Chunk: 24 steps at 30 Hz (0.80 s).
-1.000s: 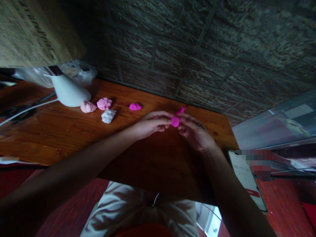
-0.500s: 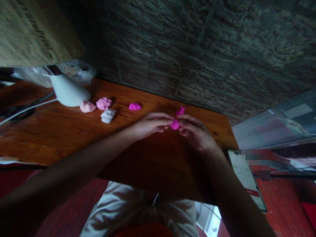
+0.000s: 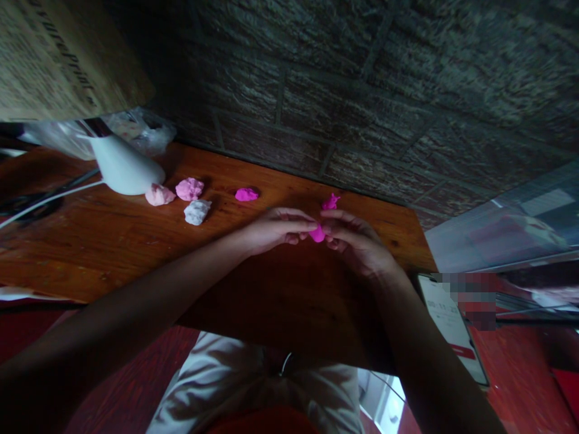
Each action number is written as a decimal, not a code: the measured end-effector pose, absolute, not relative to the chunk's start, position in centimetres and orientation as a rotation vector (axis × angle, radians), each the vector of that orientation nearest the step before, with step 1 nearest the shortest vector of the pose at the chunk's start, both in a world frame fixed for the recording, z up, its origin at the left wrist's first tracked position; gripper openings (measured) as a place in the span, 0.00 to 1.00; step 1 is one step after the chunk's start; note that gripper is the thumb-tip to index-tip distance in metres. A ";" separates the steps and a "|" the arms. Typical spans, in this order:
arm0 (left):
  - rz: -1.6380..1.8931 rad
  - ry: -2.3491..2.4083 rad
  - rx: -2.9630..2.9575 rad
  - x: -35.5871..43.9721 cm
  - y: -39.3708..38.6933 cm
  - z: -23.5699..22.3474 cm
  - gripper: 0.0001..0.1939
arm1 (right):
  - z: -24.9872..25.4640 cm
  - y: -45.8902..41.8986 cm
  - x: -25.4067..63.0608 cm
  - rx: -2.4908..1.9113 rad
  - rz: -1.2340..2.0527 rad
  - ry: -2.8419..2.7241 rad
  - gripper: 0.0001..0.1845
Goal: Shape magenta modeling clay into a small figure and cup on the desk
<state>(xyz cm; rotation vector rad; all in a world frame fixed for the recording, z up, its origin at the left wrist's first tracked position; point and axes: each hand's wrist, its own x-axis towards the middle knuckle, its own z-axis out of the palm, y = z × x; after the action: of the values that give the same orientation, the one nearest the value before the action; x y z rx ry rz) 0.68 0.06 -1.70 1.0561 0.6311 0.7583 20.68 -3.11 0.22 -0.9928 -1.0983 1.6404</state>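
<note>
A small magenta piece of modelling clay is pinched between the fingertips of both hands, above the wooden table. My left hand grips its left side with thumb and fingers. From the right, my right hand presses it with closed fingertips. Just beyond the right fingers lies a small magenta clay figure with thin points sticking up. A flattish magenta clay lump rests farther left. Beyond it sit a pink lump, a pale pink lump and a white lump.
A white lamp base under a printed shade stands at the left, with a cable and crumpled plastic bag. A dark brick wall borders the table's back. A phone lies at the right edge.
The held magenta clay has shifted slightly left and down and looks narrower and more rounded. Both hands keep their pinch; the lumps on the table stay put.
</note>
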 end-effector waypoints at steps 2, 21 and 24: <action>0.709 0.634 1.037 0.7 0.0 -1.6 0.16 | 0.3 -3.1 20.7 -1.004 1.649 -1.086 0.19; 0.597 0.631 1.069 0.7 -0.2 -1.7 0.20 | 0.1 -3.2 20.7 -1.051 1.622 -1.088 0.24; 0.575 0.636 1.090 0.7 -0.2 -1.7 0.20 | 0.0 -3.2 20.7 -1.059 1.625 -1.086 0.25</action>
<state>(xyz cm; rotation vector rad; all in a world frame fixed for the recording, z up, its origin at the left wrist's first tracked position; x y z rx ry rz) 0.70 -0.22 -1.73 1.0904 0.6362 0.5754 20.71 -3.17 -0.01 -1.0592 -1.0858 1.6252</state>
